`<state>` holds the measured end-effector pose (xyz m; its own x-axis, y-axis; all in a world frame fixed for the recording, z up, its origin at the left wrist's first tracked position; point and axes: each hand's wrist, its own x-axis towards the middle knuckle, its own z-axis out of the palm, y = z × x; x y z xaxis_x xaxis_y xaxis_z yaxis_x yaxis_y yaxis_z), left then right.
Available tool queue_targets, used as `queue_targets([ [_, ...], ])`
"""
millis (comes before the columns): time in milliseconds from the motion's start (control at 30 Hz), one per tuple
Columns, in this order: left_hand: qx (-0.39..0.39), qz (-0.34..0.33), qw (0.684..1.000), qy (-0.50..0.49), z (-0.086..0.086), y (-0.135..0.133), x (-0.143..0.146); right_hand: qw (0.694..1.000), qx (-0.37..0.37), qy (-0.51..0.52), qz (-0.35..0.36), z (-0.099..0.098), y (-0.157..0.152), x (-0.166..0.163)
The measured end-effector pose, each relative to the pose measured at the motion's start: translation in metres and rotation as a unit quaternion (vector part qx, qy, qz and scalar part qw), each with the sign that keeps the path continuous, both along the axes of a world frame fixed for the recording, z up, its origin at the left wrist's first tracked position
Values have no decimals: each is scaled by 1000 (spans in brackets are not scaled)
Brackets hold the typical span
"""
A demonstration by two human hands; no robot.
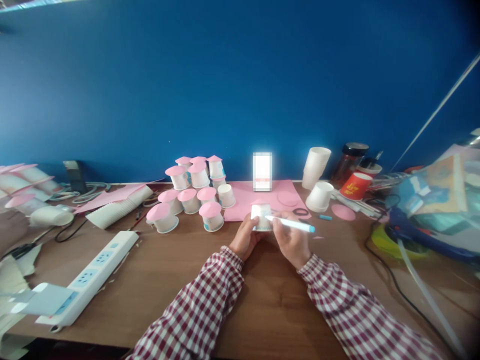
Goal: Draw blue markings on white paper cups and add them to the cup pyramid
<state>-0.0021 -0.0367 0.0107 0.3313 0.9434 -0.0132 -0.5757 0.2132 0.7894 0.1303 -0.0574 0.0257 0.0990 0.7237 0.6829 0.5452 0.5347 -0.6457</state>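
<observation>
My left hand (pixel 245 236) is closed around a small white paper cup (pixel 261 215), held on its side just above the brown table. My right hand (pixel 290 240) grips a white pen with a blue end (pixel 294 225), and its tip touches the cup. Both sleeves are red and white check. A pink paper sheet (pixel 247 197) lies right behind the cup, with a cut pink circle (pixel 287 198) on it.
Several small cups capped with pink discs (pixel 195 192) are stacked left of centre. A white power strip (pixel 93 272) lies at the left front. Stacked white cups (pixel 317 167), a red cup (pixel 355 186), a blue pen cap (pixel 325 217), cables and clutter fill the right.
</observation>
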Motion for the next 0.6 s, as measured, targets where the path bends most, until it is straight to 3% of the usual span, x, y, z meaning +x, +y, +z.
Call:
queue_targets([
  [233, 1, -8, 1000, -9, -1, 2, -2, 996, -10, 83, 14, -2, 2, 2],
  [600, 22, -8, 1000, 2, 0, 0, -1, 999, 34, -28, 4, 4, -2, 1],
])
